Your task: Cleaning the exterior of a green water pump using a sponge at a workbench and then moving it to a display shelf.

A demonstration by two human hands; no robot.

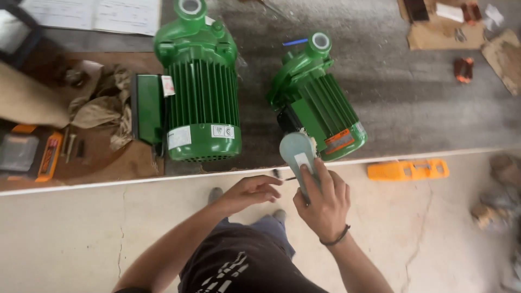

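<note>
At the table edge, at 6 o'clock from the smaller pump: the right hand [324, 202] holds a pale grey-green cover [297, 154], rounded on top, narrow below.
Cover: it stands almost upright, its top just before the rear end of the smaller green pump [317, 100]; if it touches the pump cannot be told.
Right hand: fingers closed around the lower part of the cover, thumb lying on its face; a dark band is on the wrist.
Left hand [251, 191]: at 9 o'clock from the right hand, half open, fingers curved and loose; the fingertips are near a small dark part [276, 173] on the table edge, and whether they pinch something cannot be told.
Larger green pump [198, 87]: at 9 o'clock from the smaller one, well apart, lying on the grey table [412, 103].
Rags [106, 103]: at 9 o'clock from the larger pump.
Orange tool [408, 169]: at 3 o'clock from the cover, on the floor side of the table edge.
</note>
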